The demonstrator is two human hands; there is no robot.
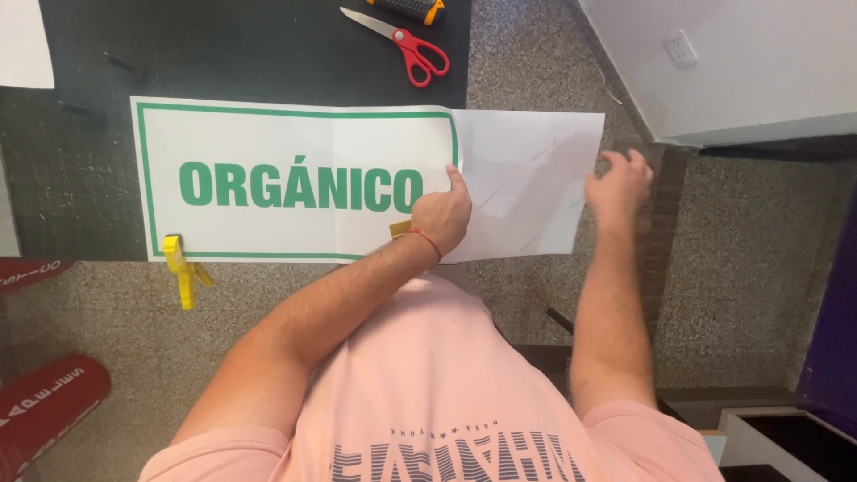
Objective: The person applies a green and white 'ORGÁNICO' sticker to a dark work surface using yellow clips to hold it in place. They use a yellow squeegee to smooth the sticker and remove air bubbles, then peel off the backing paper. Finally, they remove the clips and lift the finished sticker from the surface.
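While the left hand (439, 214) presses its thumb on the green-bordered sign (295, 178) lying on the dark table (80, 178), the right hand (616, 183) pinches the clear film (527, 187); a yellow clamp (181, 266) grips the sign's near edge; red scissors (406, 43) lie beyond.

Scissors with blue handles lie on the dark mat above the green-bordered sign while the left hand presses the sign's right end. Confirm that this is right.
One detail is wrong: the scissors have red handles, not blue, as the head view shows. The rest holds: they lie on the dark mat above the green-bordered sign, and the left hand presses the sign's right end.
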